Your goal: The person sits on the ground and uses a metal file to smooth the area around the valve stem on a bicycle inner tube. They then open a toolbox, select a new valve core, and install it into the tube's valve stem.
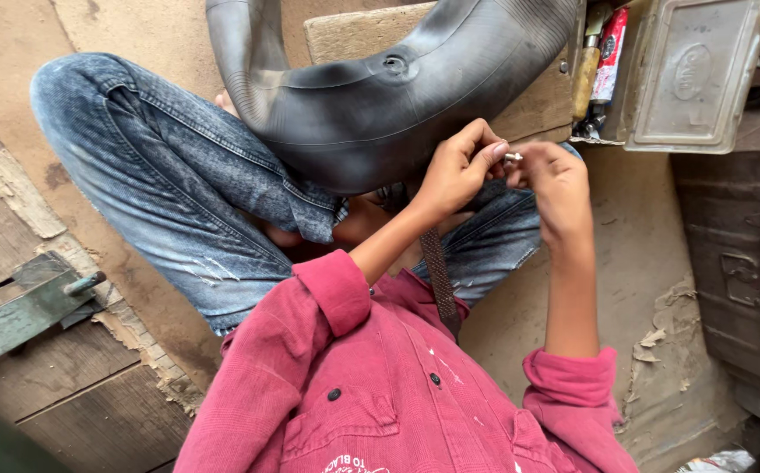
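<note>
So, nearest the camera there's a red corduroy shirt (pixel 380 394) with the cuffs rolled back, and a brown strap (pixel 439 282) hanging down between the two forearms. The person sits cross-legged in faded blue jeans (pixel 170 175) on a dusty concrete floor (pixel 634 236).

Both hands meet just above the lap. The left hand (pixel 454 171) has its fingers (pixel 485 151) pinched together on a small metal valve piece (pixel 513 158), thumb and forefinger closed tight on one end. The right hand (pixel 557 180) comes in from the other side, and its fingers (pixel 533 159) are closed on the same little part, so the piece sits right between the two sets of fingertips. Too small to tell exactly what kind of fitting it is.

Just beyond the fingers, touching the left knuckles, a black rubber inner tube (pixel 380 96) curves over the lap, its round valve hole facing up. Behind it is a wooden block (pixel 354 31).

Further off, past the right hand, a grey metal box (pixel 695 79) stands open with a wooden-handled tool (pixel 587 74) and a red tube (pixel 609 57) beside it.
</note>
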